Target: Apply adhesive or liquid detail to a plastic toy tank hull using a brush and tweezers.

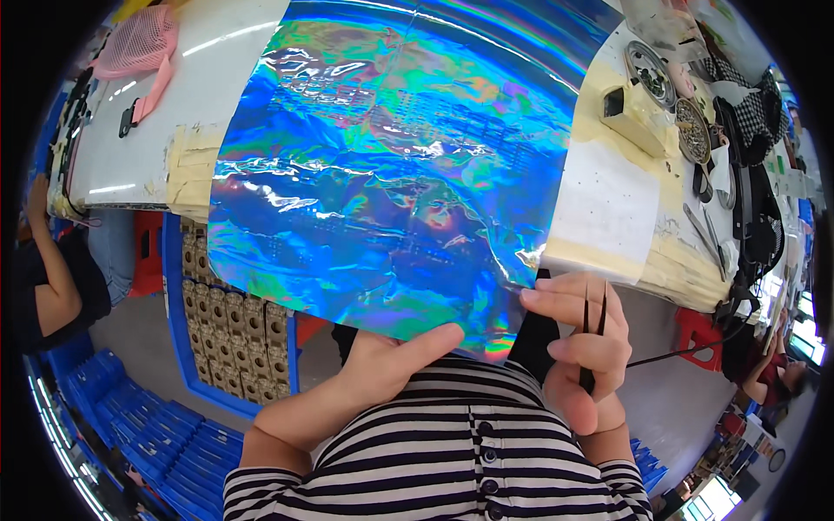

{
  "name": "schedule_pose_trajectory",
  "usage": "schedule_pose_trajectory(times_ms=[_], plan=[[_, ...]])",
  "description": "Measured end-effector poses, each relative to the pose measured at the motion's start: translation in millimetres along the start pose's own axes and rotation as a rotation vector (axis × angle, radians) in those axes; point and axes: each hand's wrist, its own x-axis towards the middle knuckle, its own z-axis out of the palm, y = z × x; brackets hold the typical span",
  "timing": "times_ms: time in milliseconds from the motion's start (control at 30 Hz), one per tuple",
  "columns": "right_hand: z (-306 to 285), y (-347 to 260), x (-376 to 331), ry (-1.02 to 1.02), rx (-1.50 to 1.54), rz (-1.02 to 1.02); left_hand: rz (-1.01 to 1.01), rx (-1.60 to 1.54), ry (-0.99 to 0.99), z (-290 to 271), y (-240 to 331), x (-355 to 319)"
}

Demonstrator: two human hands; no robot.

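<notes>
Blue film (391, 195) sits pinched in the left hand (382, 363), right fingers (560, 306) curled around tweezers (586, 379).

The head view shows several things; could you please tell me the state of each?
Shiny sheet: creased, held up
Left hand: thumb over the sheet's lower edge
Right hand: gripping tweezers
Tweezers: tips apart
White paper: lying flat
Blue tray: filled with rows of blocks
Blue crates: stacked

White table (204, 97): white paper (610, 213); cream block (645, 126) just beyond it, metal tool (698, 227) right, pink mesh item (137, 42) far left.
</notes>
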Motion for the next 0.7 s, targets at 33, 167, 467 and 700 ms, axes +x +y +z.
schedule_pose_trajectory(times_ms=[33, 167, 467, 700], plan=[[-0.3, -2.6, -2.7, -0.001, -0.003, 0.009, 0.001, 0.012, -0.010, 1.8, 1.4, 2.6], [-1.6, -6.0, -7.7, -0.093, -0.099, -0.007, 0.045, 0.048, 0.012, 11.4, 12.1, 1.9], [7.7, -11.9, 3.4, -0.094, -0.098, -0.017, 0.146, 0.143, 0.055, 12.8, 11.6, -3.6], [8.3, -23.5, 4.9, -0.112, -0.232, 0.014, 0.226, 0.248, 0.060, 10.5, 8.9, -3.3]])
